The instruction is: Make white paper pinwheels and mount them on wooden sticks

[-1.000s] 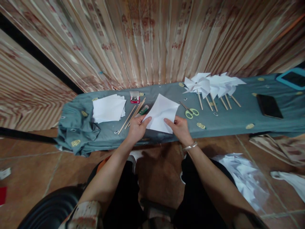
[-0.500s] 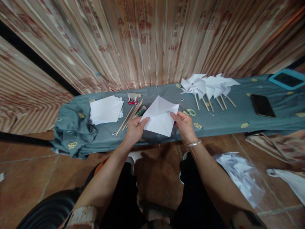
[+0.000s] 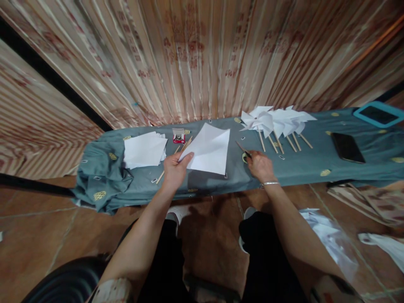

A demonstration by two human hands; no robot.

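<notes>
My left hand [image 3: 176, 168] pinches the left corner of a creased square sheet of white paper [image 3: 210, 149], thumb on top, holding it above the cloth. To its right, my right hand [image 3: 261, 165] has its fingers closed on the handles of the scissors [image 3: 245, 156], whose blades point up and left on the cloth. Several wooden sticks [image 3: 160, 176] lie partly behind the paper and my left hand. Past them stands an open red box of small metal pins [image 3: 179, 138]. A stack of white paper [image 3: 145, 150] lies farther left.
Several white paper pinwheels [image 3: 257, 120] on sticks lie at the back right of the cloth-covered table [image 3: 303, 168]. Beyond them are a black phone [image 3: 348, 147] and a blue-framed tablet [image 3: 378, 114]. A plastic bag of folded paper [image 3: 331, 242] rests on the floor. A striped curtain [image 3: 202, 63] hangs behind.
My right hand has let go of the paper, moved right and down to the table, and closed on the scissors. My left hand keeps the sheet, which has swung slightly.
</notes>
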